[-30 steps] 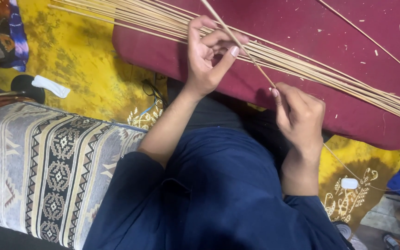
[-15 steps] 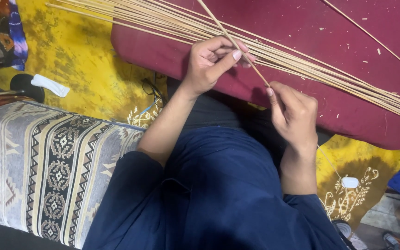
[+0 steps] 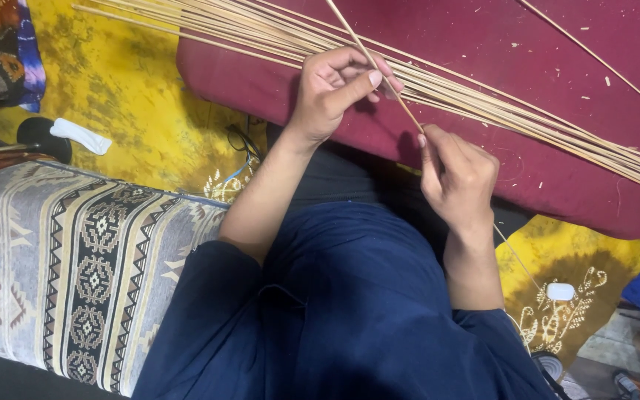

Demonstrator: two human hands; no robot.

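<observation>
Both hands pinch one thin pale bamboo stick (image 3: pixel 379 74) above the maroon padded cushion (image 3: pixel 483 178): left hand (image 3: pixel 335 89) clamped higher, right hand (image 3: pixel 457 174) lower. Since a second ago the grip barely shifts; loose sticks (image 3: pixel 557 126) lie beside it.

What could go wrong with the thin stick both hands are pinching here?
The single thin stick is pinched by the left hand and right hand close together; it might bend or snap between them. It also crosses the bundle of sticks lying loose on the maroon cushion, so moving it could scatter them.
</observation>
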